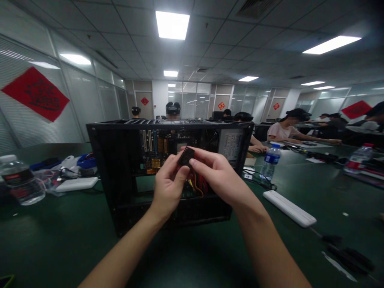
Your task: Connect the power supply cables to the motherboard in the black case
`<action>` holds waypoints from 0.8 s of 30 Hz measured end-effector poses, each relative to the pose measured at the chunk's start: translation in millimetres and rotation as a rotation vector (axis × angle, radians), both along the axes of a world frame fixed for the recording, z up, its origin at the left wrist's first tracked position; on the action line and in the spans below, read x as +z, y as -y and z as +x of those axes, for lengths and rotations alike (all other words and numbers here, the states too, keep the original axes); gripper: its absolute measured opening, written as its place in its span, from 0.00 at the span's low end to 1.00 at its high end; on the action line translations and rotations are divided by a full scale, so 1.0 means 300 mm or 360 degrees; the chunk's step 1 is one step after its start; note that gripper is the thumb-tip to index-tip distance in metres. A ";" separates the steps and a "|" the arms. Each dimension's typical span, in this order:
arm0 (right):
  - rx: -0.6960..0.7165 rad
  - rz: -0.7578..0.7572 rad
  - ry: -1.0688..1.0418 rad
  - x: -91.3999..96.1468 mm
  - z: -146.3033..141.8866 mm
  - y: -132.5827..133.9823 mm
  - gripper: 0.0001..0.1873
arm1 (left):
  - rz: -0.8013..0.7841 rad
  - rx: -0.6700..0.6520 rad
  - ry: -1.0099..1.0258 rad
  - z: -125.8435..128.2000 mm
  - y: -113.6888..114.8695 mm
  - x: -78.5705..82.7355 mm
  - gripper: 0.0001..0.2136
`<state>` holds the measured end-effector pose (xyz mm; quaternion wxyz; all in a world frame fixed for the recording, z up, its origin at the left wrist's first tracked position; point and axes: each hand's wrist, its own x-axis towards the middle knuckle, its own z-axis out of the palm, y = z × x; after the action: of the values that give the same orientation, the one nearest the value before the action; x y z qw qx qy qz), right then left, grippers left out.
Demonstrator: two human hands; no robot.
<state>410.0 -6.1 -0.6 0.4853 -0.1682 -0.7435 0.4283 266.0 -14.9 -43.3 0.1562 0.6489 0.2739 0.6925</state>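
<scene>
Left hand and right hand both got a narrow grip on 1 black connector, mid-frame, by an open PC case.

bare hands, slim fingers; wrists and forearms bare as far as view reaches.

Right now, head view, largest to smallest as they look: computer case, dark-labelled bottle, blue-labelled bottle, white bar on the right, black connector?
1. Computer case
2. Dark-labelled bottle
3. Blue-labelled bottle and white bar: shapes differ, areas look too alike to rank
4. Black connector
</scene>
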 end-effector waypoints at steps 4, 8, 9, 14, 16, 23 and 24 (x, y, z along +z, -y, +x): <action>-0.0236 0.0034 -0.0116 -0.011 -0.027 -0.002 0.24 | -0.0145 -0.0022 0.0215 0.017 0.004 0.008 0.20; -0.0417 0.0052 -0.0092 -0.009 -0.017 -0.003 0.27 | -0.0428 -0.0226 0.0288 0.016 -0.001 0.005 0.18; -0.0425 0.0038 -0.0066 -0.007 -0.005 -0.007 0.27 | -0.0470 -0.0274 0.0293 0.013 -0.003 0.005 0.18; -0.0407 -0.0035 -0.0027 0.004 0.056 -0.030 0.28 | -0.0522 -0.0350 0.0308 0.004 -0.005 0.017 0.15; -0.0405 -0.0029 -0.0007 0.006 0.061 -0.029 0.27 | -0.0491 -0.0321 0.0349 0.004 -0.005 0.020 0.14; -0.0385 -0.0014 0.0057 0.014 0.048 -0.003 0.24 | -0.0379 -0.0221 0.0390 0.015 -0.012 -0.015 0.17; -0.0363 -0.0022 0.0068 0.018 0.053 0.000 0.24 | -0.0359 -0.0212 0.0370 0.017 -0.011 -0.021 0.17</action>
<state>425.9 -6.2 4.7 0.5136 -0.2641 -0.7268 0.3718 271.1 -11.7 -49.5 0.3042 0.5595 0.2862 0.7159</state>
